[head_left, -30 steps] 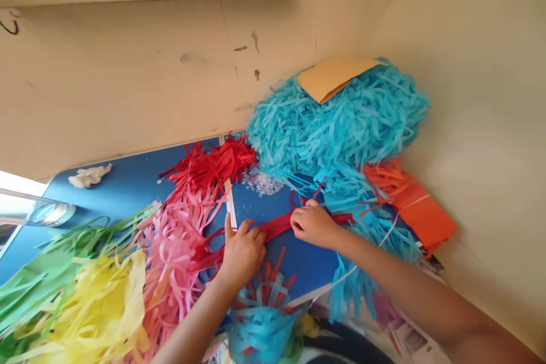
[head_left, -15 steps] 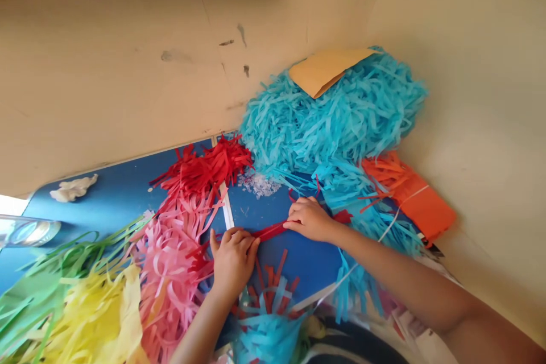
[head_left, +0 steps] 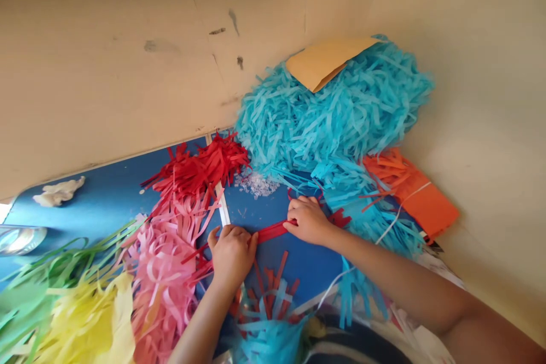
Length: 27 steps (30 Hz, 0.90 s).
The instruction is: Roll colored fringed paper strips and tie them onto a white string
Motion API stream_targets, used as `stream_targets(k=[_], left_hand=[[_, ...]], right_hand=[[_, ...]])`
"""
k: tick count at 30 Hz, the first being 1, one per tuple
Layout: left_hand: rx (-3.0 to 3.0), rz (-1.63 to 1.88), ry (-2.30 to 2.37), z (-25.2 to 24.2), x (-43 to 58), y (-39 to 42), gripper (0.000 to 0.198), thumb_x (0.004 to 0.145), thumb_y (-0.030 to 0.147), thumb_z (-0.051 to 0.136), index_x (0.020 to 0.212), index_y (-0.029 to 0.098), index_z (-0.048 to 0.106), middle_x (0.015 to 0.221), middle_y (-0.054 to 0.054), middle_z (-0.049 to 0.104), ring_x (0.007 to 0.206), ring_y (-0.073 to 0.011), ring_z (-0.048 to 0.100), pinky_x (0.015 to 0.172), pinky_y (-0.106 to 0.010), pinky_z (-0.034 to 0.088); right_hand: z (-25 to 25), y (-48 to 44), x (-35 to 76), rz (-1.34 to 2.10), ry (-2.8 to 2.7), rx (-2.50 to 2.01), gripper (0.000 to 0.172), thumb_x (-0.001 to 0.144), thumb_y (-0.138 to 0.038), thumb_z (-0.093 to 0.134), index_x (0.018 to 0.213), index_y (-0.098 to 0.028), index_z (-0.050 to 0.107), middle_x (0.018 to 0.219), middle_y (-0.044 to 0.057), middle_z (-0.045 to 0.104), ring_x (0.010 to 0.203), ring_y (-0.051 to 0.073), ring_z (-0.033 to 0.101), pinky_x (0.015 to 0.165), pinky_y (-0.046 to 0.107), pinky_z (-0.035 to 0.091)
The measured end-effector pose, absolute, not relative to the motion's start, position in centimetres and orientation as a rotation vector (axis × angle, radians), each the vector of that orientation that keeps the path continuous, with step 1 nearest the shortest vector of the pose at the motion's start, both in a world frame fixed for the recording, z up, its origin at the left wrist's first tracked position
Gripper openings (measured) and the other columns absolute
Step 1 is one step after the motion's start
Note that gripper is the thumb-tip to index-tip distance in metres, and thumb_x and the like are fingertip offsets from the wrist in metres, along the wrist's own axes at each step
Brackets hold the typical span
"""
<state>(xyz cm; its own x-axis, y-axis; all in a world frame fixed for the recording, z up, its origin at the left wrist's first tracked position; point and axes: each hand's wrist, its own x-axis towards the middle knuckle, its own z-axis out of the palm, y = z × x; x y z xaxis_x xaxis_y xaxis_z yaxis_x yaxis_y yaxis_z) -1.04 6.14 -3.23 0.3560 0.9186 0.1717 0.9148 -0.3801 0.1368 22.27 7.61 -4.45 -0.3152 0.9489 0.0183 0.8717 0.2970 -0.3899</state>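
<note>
A narrow band of red tissue paper [head_left: 273,232], with cut fringe at its ends, stretches low over the blue table between both hands. My left hand [head_left: 232,251] is closed on its left part, near the pink fringe. My right hand [head_left: 307,220] pinches the band farther right, and red fringe pokes out beyond the wrist. Thin dark red loops show just behind my right fingers; I cannot make out what they are. Close in front of me is a light blue tissue bundle [head_left: 271,341] with red strips standing up from it.
Red [head_left: 200,165], pink [head_left: 164,261], yellow [head_left: 85,318] and green fringe [head_left: 38,290] lie leftward. A big turquoise fringe pile [head_left: 333,114] with a tan envelope [head_left: 330,62] fills the back; orange paper [head_left: 430,205] lies right. A glass [head_left: 21,239] stands far left.
The view has tipped slightly down and to the right, so the shelf has almost left the picture. Both hands keep their grip on the red paper with little movement.
</note>
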Motion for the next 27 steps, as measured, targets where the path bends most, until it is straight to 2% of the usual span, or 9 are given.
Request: stream_targets(k=[2, 5, 7, 10, 13, 17, 21, 24, 27], left_hand=[[2.603, 0.343, 1.737, -3.0, -1.1, 6.3, 0.032, 0.092, 0.034, 0.056, 0.067, 0.019, 0.067, 0.075, -0.005, 0.070, 0.086, -0.0278, 0.063, 0.094, -0.055, 0.034], [2.683, 0.353, 1.650, -2.7, -1.3, 6.4, 0.013, 0.091, 0.026, 0.058, 0.090, 0.022, 0.071, 0.090, -0.005, 0.072, 0.095, -0.0274, 0.062, 0.098, -0.052, 0.034], [2.795, 0.332, 1.494, -2.5, -1.3, 6.4, 0.018, 0.089, 0.016, 0.059, 0.096, 0.027, 0.071, 0.095, -0.002, 0.072, 0.100, -0.0261, 0.060, 0.102, -0.051, 0.032], [2.930, 0.301, 1.280, -2.3, -1.2, 6.3, 0.022, 0.087, 0.011, 0.057, 0.093, 0.027, 0.070, 0.091, -0.002, 0.072, 0.100, -0.0264, 0.060, 0.104, -0.052, 0.031], [2.934, 0.319, 1.231, -2.0, -0.9, 6.1, 0.016, 0.087, 0.016, 0.056, 0.089, 0.023, 0.070, 0.086, -0.004, 0.072, 0.098, -0.0266, 0.060, 0.105, -0.053, 0.030], [2.935, 0.336, 1.269, -1.8, -0.4, 6.0, 0.014, 0.089, 0.025, 0.056, 0.083, 0.021, 0.069, 0.080, -0.005, 0.071, 0.095, -0.0267, 0.060, 0.104, -0.053, 0.031], [2.934, 0.378, 1.349, -2.0, -0.2, 6.0, 0.018, 0.090, 0.020, 0.052, 0.081, 0.020, 0.068, 0.078, -0.005, 0.070, 0.091, -0.0255, 0.060, 0.102, -0.051, 0.032], [2.928, 0.425, 1.392, -2.3, -0.3, 5.9, 0.022, 0.091, 0.017, 0.050, 0.079, 0.021, 0.067, 0.076, -0.004, 0.070, 0.091, -0.0246, 0.061, 0.102, -0.050, 0.032], [2.914, 0.463, 1.408, -2.5, -0.4, 5.5, 0.024, 0.093, 0.017, 0.050, 0.078, 0.021, 0.068, 0.075, -0.003, 0.071, 0.091, -0.0237, 0.061, 0.102, -0.049, 0.031]], right_hand=[[-4.2, 7.7, 22.3, 0.409, -2.312, -1.700, 0.020, 0.084, -0.034, 0.072, 0.072, -0.019, 0.064, 0.083, 0.001, 0.064, 0.085, 0.020, 0.051, 0.074, 0.034, 0.026], [-3.2, 7.6, 22.4, 0.325, -2.323, -1.703, 0.013, 0.087, -0.031, 0.069, 0.089, -0.019, 0.064, 0.093, 0.004, 0.066, 0.091, 0.022, 0.051, 0.078, 0.036, 0.027], [-2.4, 7.3, 22.4, 0.226, -2.443, -1.581, 0.005, 0.090, -0.023, 0.062, 0.091, -0.019, 0.065, 0.101, 0.006, 0.066, 0.097, 0.023, 0.050, 0.084, 0.040, 0.028], [-1.8, 6.8, 22.0, 0.049, -2.708, -1.238, 0.014, 0.093, -0.018, 0.054, 0.088, -0.019, 0.067, 0.095, 0.007, 0.067, 0.099, 0.024, 0.048, 0.093, 0.047, 0.025], [-2.2, 6.7, 21.5, -0.072, -2.840, -1.040, 0.022, 0.094, -0.017, 0.051, 0.081, -0.017, 0.068, 0.082, 0.006, 0.067, 0.092, 0.023, 0.048, 0.100, 0.049, 0.023], [-3.1, 7.6, 21.3, -0.052, -2.851, -1.021, 0.027, 0.095, -0.014, 0.048, 0.076, -0.018, 0.068, 0.078, 0.005, 0.067, 0.084, 0.020, 0.048, 0.095, 0.046, 0.026], [-2.5, 8.4, 21.7, -0.023, -2.817, -1.083, 0.022, 0.092, -0.019, 0.054, 0.075, -0.019, 0.067, 0.076, 0.003, 0.067, 0.084, 0.020, 0.050, 0.090, 0.047, 0.027], [-1.9, 8.0, 21.2, -0.026, -2.770, -1.135, 0.014, 0.090, -0.025, 0.058, 0.083, -0.018, 0.068, 0.083, 0.004, 0.069, 0.090, 0.022, 0.050, 0.090, 0.046, 0.028], [-2.0, 7.0, 19.9, -0.033, -2.700, -1.142, 0.015, 0.091, -0.029, 0.059, 0.096, -0.017, 0.068, 0.097, 0.007, 0.068, 0.097, 0.025, 0.050, 0.091, 0.046, 0.028]])
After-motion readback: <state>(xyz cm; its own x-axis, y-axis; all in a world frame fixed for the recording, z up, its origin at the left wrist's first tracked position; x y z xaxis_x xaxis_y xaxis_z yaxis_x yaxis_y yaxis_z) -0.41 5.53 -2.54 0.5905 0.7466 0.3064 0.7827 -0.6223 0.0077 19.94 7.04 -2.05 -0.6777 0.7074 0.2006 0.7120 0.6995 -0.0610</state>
